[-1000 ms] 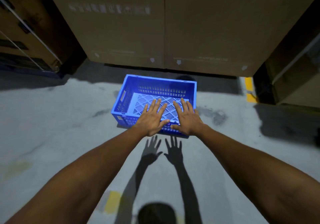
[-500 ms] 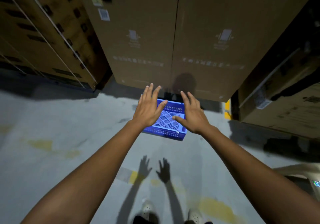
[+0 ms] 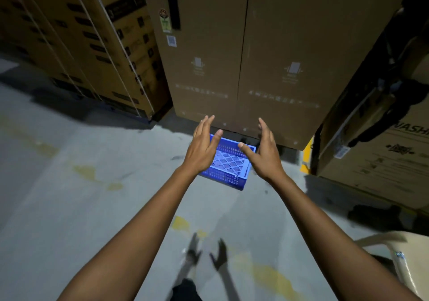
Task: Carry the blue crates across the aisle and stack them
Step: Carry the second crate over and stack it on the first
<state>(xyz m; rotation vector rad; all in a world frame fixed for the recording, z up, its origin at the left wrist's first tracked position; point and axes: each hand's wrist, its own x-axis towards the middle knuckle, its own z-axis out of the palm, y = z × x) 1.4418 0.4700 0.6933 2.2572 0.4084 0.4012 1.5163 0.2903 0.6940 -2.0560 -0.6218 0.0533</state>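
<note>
One blue crate with a lattice bottom sits on the grey concrete floor, close to the foot of tall brown cartons. It holds nothing. My left hand and my right hand hover well above it, palms turned toward each other, fingers spread. Neither hand touches the crate. The hands cover the crate's left and right ends from this view.
Two tall brown cartons stand right behind the crate. Strapped cartons are stacked at the left, more printed cartons at the right. A beige plastic chair is at the lower right. Faded yellow floor markings cross the aisle.
My hands have lifted away from the crate and turned palms inward, farther apart. The view has risen and pulled back, so the crate looks smaller and lower.
</note>
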